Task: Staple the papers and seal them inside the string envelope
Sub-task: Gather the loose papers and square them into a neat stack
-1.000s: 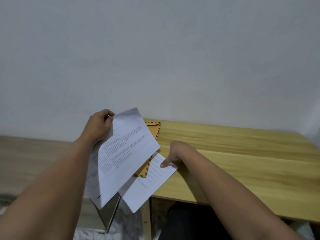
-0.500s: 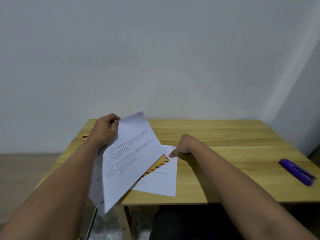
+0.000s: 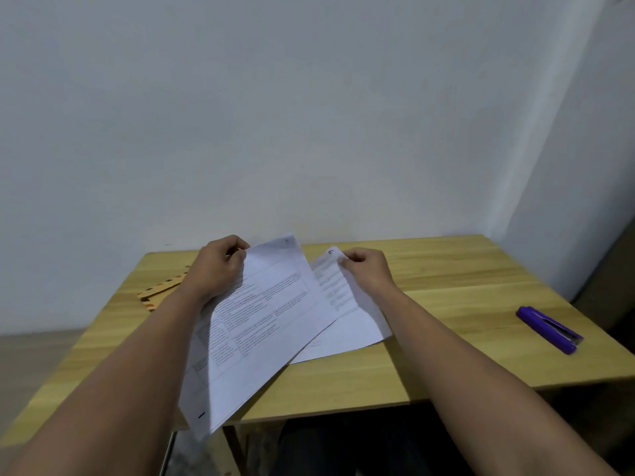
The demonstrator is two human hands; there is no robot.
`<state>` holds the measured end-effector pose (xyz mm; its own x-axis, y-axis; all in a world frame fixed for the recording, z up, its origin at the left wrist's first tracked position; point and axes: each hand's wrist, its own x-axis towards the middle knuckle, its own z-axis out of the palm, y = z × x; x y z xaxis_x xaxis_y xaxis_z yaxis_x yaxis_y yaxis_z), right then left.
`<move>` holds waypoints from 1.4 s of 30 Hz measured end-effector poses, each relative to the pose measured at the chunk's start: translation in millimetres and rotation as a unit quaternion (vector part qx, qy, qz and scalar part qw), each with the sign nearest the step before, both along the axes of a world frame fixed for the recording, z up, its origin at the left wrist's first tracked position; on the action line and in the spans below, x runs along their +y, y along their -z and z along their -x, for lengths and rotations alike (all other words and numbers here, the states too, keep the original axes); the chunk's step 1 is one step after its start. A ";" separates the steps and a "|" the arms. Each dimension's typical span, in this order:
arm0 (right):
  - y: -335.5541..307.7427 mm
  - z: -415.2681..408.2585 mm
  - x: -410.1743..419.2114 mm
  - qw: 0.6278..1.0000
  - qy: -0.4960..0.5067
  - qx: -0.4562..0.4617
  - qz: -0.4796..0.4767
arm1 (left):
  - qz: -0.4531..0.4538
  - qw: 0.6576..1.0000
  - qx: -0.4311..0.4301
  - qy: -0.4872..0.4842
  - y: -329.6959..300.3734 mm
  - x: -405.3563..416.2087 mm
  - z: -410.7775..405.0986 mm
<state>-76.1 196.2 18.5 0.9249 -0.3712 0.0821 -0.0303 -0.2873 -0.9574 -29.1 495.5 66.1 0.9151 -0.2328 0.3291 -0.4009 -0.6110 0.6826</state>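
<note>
My left hand point(image 3: 220, 266) grips the top corner of a printed sheet with a table on it point(image 3: 261, 324), lifted and tilted over the table's front edge. My right hand point(image 3: 367, 269) pinches the top of a second sheet point(image 3: 343, 324), which lies partly under the first. The brown envelope with a striped border point(image 3: 159, 292) lies at the table's left, mostly hidden behind my left forearm. A purple stapler point(image 3: 549, 329) lies at the right side of the table, well away from both hands.
The wooden table point(image 3: 446, 286) stands against a white wall, with a corner at the right. Its front edge runs just below the papers. A table leg and floor show below.
My right hand has taken hold of the second sheet and raised its top edge. The envelope, earlier under the papers, now lies to the left. The view has swung right.
</note>
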 end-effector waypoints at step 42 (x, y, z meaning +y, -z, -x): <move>-73.3 80.5 -104.1 0.980 -0.088 -0.063 -0.165 | 0.047 0.991 -0.020 0.127 -37.6 -184.9 37.6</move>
